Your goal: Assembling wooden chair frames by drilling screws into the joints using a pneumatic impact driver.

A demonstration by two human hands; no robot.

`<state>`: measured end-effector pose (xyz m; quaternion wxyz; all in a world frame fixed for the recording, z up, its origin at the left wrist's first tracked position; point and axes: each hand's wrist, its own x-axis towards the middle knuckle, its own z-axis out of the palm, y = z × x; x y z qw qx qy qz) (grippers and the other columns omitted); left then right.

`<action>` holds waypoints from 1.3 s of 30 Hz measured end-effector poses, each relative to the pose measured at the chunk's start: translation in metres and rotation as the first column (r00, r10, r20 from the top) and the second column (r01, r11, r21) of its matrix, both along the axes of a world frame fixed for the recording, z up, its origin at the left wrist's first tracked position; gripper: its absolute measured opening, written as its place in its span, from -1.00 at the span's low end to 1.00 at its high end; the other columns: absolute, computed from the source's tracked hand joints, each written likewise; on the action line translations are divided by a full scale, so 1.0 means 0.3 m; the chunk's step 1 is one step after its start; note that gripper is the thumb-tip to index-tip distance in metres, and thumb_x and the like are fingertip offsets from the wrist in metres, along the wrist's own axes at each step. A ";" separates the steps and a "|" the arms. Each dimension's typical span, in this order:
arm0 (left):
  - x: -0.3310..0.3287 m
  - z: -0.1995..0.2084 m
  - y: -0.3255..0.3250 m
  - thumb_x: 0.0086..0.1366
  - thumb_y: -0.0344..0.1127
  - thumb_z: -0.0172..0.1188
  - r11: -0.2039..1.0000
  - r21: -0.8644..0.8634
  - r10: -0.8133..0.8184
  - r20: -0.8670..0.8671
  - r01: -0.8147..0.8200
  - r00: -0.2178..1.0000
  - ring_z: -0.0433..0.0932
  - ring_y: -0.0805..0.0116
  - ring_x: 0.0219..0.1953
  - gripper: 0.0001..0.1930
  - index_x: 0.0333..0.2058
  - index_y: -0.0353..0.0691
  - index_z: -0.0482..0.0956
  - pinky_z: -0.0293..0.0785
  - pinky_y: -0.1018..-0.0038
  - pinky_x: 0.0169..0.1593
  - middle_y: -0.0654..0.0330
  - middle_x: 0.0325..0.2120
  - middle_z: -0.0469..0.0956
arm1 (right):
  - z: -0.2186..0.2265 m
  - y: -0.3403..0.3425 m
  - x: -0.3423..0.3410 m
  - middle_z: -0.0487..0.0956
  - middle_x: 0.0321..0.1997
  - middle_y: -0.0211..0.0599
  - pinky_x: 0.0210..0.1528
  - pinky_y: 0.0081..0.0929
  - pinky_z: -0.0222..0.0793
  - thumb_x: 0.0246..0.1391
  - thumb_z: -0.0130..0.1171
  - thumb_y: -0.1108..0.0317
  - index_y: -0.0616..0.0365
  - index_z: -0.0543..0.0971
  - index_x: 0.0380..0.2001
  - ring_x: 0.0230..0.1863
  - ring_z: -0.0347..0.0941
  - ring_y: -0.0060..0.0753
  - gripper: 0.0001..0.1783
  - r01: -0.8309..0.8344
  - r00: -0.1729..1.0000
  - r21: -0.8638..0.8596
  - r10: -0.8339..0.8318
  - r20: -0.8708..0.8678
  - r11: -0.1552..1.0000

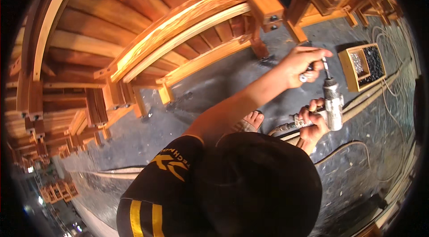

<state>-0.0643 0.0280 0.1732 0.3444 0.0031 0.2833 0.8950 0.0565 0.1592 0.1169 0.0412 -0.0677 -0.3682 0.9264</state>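
My right hand is wrapped round the grip of a silver, worn air impact driver. Its bit points away from me, and a hose runs from the end of the grip. My left hand is closed beside the bit, thumb and fingertips at the bit's tip. Small dark and shiny metal fasteners show between its curled fingers; their exact kind is hard to make out. To the right of the driver stands a wooden box with a smaller compartment of silver pieces and many black fasteners.
Slatted wooden furniture with curved rails and bolted legs fills the left and far side. Hoses and thin cables lie across the dark floor on the right. A bare foot is below my left forearm. Stacked wooden frames stand far left.
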 end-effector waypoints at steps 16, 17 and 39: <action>0.429 -0.397 -0.596 0.25 -0.17 0.00 0.981 0.097 0.067 0.648 -0.170 0.759 0.19 0.51 -0.70 -0.78 -0.43 -0.21 0.39 0.07 0.67 -0.73 0.24 -0.61 0.29 | 0.009 0.037 -0.020 0.35 -0.41 -0.26 -0.51 -0.38 0.27 -0.36 -0.01 0.58 0.22 0.33 -0.26 -0.73 0.16 -0.52 -0.58 -0.107 0.970 -0.027 0.098 -0.221 0.994; 0.485 -0.411 -0.662 0.25 -0.17 0.01 0.977 0.030 0.138 0.672 -0.213 0.728 0.19 0.51 -0.69 -0.77 -0.45 -0.20 0.37 0.05 0.68 -0.73 0.23 -0.61 0.28 | 0.010 0.036 -0.024 0.34 -0.41 -0.25 -0.50 -0.38 0.27 -0.36 0.00 0.58 0.23 0.33 -0.26 -0.74 0.16 -0.53 -0.58 -0.113 0.971 -0.034 0.103 -0.216 0.993; 0.561 -0.644 -1.041 0.07 0.02 0.15 -0.455 -0.889 0.170 -0.139 -0.047 0.976 0.53 -0.14 -0.44 -0.53 -0.55 -0.40 0.58 0.44 0.15 -0.27 -0.16 -0.62 0.51 | 0.030 -0.005 -0.039 0.35 -0.45 -0.26 -0.54 -0.43 0.25 -0.39 0.05 0.56 0.24 0.33 -0.29 -0.75 0.15 -0.53 -0.58 -0.096 0.978 -0.013 0.092 -0.185 0.995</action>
